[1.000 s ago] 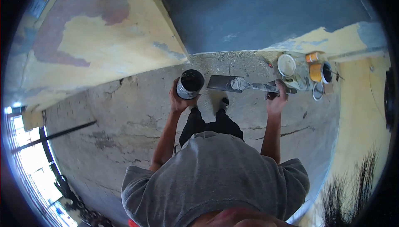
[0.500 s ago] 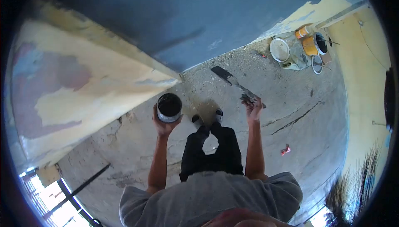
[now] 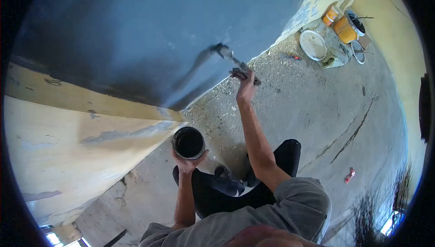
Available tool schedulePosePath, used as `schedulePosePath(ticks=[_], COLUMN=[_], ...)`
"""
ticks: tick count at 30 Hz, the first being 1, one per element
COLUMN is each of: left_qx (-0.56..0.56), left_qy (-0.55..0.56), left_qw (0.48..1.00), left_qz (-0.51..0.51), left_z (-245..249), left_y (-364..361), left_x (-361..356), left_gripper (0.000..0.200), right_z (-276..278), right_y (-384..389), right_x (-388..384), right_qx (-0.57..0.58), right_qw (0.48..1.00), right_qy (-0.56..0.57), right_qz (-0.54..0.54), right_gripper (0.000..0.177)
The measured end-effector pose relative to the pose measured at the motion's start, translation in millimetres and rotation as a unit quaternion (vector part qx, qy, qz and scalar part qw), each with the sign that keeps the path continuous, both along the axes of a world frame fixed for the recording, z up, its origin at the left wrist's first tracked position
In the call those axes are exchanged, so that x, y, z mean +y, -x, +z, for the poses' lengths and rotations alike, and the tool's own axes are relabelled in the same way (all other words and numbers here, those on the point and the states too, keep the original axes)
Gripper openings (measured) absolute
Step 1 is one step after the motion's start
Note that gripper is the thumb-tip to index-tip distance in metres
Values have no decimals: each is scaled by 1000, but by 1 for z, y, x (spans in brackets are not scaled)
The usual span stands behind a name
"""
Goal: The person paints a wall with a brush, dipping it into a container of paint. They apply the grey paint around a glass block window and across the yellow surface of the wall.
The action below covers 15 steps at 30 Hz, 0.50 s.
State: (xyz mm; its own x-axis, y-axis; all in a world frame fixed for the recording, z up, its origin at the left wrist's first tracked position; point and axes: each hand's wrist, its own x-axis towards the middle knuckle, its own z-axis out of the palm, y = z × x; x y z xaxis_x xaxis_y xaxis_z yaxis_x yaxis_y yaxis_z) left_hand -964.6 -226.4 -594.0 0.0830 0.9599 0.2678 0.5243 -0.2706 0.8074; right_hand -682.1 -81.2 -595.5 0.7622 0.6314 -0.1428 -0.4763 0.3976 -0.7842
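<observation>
My right hand (image 3: 245,83) grips the flat grey paintbrush (image 3: 229,57) against the blue wall (image 3: 149,34) (bristles touching); my left hand (image 3: 186,162) cups the black paint can (image 3: 188,142).

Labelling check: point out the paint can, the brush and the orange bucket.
paint can (image 3: 188,142), head view, on its dark inside.
brush (image 3: 221,50), head view, on the brush head.
orange bucket (image 3: 344,30), head view, on its orange side wall.
</observation>
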Motion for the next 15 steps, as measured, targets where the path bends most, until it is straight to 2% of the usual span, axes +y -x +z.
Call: schedulePosePath(ticks=[1, 2, 3, 6, 8, 9, 10, 11, 14, 15], left_qx=[-4, -103, -201, -197, -222, -163, -103, -120, -147, -146], left_qy=[-8, 14, 36, 30, 50, -34, -116, -59, -30, -29], left_qw=[1000, 994, 978, 978, 971, 985, 987, 990, 987, 988], left_qz=[-3, -17, -33, -61, -72, -52, -32, -48, -48, -46], left_z=[-19, -36, -50, -74, -82, -83, -81, -72, -62, -63], left_y=[-5, -11, -16, -25, -29, -29, -28, -26, -15, -9], left_x=[4, 8, 12, 22, 24, 22, 20, 19, 14, 10], left_gripper=[81, 78, 75, 72, 72, 71, 70, 70, 72, 72], right_z=[10, 18, 20, -13, -60, -96, -136, -159, -168, -187], right_y=[-1, -1, -4, -4, -3, 0, 3, 6, 22, 21], right_x=[-2, -6, -17, -43, -56, -59, -61, -58, -41, -20], right_qx=[-26, -53, -56, -60, -33, -31, -33, -37, -19, -52], right_qw=[995, 980, 976, 971, 979, 977, 989, 996, 999, 998], right_qy=[-96, -191, -210, -226, -195, -203, -128, -52, 3, 10], right_qz=[-6, -10, -7, -53, -56, -59, -59, -56, -28, -46], right_gripper=[35, 36, 38, 40, 37, 37, 36, 35, 33, 33])
